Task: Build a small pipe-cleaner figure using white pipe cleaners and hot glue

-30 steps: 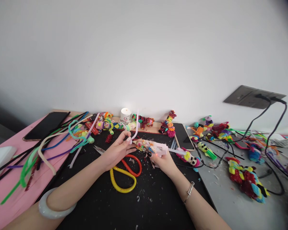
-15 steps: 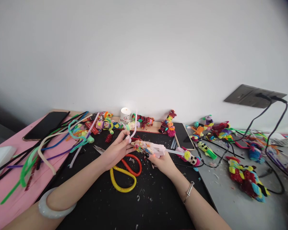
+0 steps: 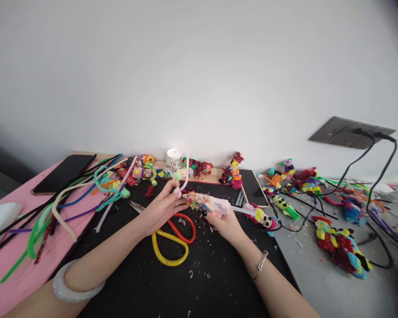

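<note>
two bare hands work over one black mat (image 3: 199, 287). the left hand (image 3: 162, 211) has its grip clamped on one lilac stem (image 3: 186, 172), thumb and fingers together at its foot; the stem is thin, soft-looking and bent, its longer part rising in front of the cup. the right hand (image 3: 227, 224) has its grip clamped on one glue gun (image 3: 221, 206), a smooth pale pink plastic body with its front crusted in coloured scraps. that front points at the left fingertips; whether it touches them i cannot tell. one clear, straight glue stick (image 3: 240, 210) juts from its back, and a small orange light glows on it.

below the hands lies one pair of scissors (image 3: 170, 247), with two rounded loops, one red and one yellow, and metal blades partly under the left wrist. there are two flat, glossy phones, one left (image 3: 63, 173) and one right (image 3: 254, 189). one white cup (image 3: 174, 160) stands by the wall (image 3: 199, 79). fuzzy dolls crowd the back and right, too overlapped to count; one red doll (image 3: 234, 171) is upright. many pipe cleaners (image 3: 64, 207) lie tangled at left, some straight, some curled. two plugs (image 3: 373, 135) sit in one grey socket plate (image 3: 333, 132). one thick, smooth bangle (image 3: 66, 292) rings the left arm, one slim metal bracelet (image 3: 261, 266) the right.
</note>
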`<state>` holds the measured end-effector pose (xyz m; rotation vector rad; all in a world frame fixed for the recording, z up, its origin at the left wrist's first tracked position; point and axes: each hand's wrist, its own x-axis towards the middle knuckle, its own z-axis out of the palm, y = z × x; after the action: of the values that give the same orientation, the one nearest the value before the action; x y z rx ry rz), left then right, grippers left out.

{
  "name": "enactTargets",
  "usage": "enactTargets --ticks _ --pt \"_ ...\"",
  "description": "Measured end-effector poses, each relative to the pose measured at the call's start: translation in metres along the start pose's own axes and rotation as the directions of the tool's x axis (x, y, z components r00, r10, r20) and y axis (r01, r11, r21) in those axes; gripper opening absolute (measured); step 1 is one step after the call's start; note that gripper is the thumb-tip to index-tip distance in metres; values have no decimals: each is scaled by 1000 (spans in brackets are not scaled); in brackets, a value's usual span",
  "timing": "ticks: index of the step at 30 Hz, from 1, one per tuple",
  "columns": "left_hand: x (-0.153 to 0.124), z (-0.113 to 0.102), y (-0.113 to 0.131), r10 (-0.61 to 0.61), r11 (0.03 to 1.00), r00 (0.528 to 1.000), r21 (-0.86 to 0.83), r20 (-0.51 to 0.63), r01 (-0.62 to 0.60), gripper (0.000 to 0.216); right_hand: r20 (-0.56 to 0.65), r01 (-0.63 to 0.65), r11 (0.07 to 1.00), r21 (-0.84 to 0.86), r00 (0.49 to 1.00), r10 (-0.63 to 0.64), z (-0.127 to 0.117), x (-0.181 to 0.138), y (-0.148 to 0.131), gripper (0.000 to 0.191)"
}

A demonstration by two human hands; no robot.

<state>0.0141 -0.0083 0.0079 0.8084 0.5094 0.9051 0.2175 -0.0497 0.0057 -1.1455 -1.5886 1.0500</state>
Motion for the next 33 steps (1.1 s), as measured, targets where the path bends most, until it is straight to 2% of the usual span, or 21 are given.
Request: enactTargets --ticks 9,13,21,28,33 --pt "-2 1 0 -14 999 1000 51 20 13 9 -19 -25 1000 17 1000 25 0 0 5 35" --pt "0 1 0 -14 1000 1000 16 -11 14 12 -13 -7 1000 -5 1000 7 0 0 2 31" --pt "0 5 2 -7 1000 999 -26 -34 6 19 19 -7 981 -192 1000 11 1 -1 3 22" --pt "-1 6 2 -6 999 999 -38 -54 4 21 16 8 977 -213 1000 -5 3 0 0 16" --pt "0 2 0 -6 1000 1000 -22 -17 6 17 -16 6 984 -179 1000 -9 2 -1 -3 16"
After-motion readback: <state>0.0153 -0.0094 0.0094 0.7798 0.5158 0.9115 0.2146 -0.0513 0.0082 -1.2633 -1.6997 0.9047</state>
